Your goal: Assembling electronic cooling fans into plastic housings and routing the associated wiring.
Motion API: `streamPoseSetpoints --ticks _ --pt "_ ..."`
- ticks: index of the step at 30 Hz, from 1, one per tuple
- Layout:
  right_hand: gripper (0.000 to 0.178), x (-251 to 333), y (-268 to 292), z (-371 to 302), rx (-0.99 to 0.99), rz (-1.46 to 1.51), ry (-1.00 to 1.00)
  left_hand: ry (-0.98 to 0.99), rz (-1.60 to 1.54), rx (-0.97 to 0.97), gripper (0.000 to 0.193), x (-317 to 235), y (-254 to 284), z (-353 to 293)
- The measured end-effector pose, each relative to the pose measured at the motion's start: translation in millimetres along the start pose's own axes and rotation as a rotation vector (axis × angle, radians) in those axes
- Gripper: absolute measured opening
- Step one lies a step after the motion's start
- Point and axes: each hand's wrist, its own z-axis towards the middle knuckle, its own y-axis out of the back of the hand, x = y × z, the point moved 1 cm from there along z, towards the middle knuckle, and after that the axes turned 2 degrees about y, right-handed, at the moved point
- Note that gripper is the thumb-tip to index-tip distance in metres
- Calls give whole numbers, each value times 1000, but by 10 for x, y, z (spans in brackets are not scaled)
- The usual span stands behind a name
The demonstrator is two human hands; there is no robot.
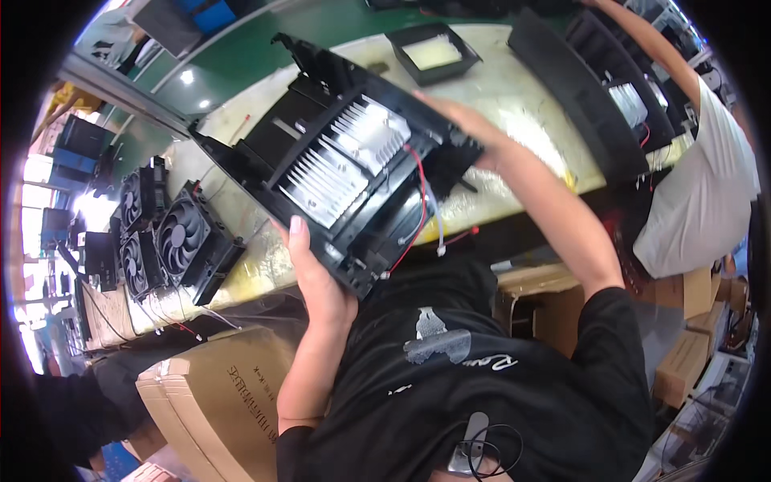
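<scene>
Between my two hands I hold up a black plastic housing, tilted over the near edge of the workbench. Two silver finned heat sinks sit side by side inside it. Red and white wires with small plugs dangle from its near side. My left hand grips the near left corner, its thumb up along the side wall. At the right end, my right hand wraps round the housing, and its fingertips are partly hidden behind it.
Several black fan units with loose wires lie on the bench's left. A black tray with a pale yellow block stands at the back. Large black housings are on the right, near a co-worker's arm. A cardboard box stands below left.
</scene>
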Motion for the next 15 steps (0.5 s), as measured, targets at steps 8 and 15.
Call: streamPoseSetpoints --ticks 8,15 --pt "51 770 -524 259 151 217 192 -111 -143 113 39 -1020 -421 432" --pt "39 1283 -1165 2458 130 302 319 -51 -55 334 26 -2069 -171 2728"
